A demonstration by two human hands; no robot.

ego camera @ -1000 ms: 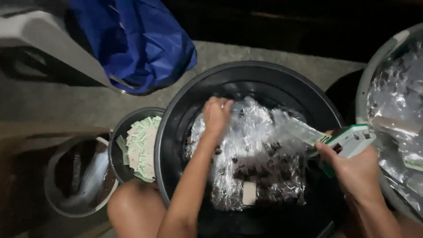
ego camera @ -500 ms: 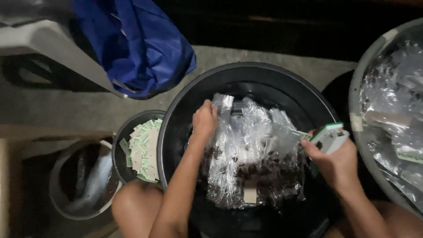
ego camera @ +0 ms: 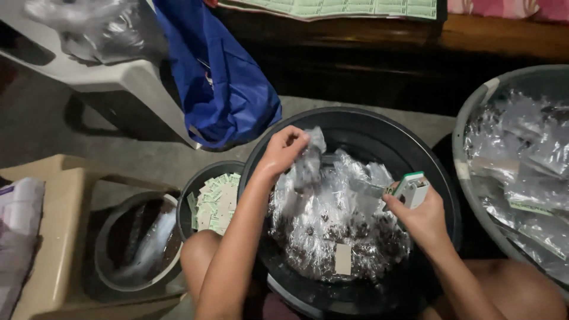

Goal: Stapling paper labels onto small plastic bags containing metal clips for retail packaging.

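1. Left hand (ego camera: 283, 149) fingers clenched on a small clear plastic packet with dark contents (ego camera: 308, 161), lifted just above the pile, over the upper left part of the tub.
2. Right hand (ego camera: 422, 218) fingers wrapped around a small white-and-green handheld stapler (ego camera: 410, 188), held over the right side of the pile, nose pointing left toward the lifted packet; not touching it.
3. Large round black plastic tub (ego camera: 409, 155) sits on the floor between the person's bare knees; it holds a heap of clear plastic packets with dark contents (ego camera: 332, 234). One small pale paper label (ego camera: 343, 259) lies on the heap near its front.
4. Left of the tub, touching its rim: small dark round bowl filled with pale green paper labels (ego camera: 214, 198).
5. Further left: grey round bucket (ego camera: 137, 246) with a crumpled clear plastic inside, standing in a tan cardboard box (ego camera: 56, 237).
6. Right edge: big grey basin (ego camera: 474, 118) piled with more clear packets, just beside the tub.
7. Behind: blue fabric bag (ego camera: 222, 83) hanging off a white plastic chair (ego camera: 127, 74); sheet of green labels (ego camera: 338, 7) on a dark wooden bench at top.
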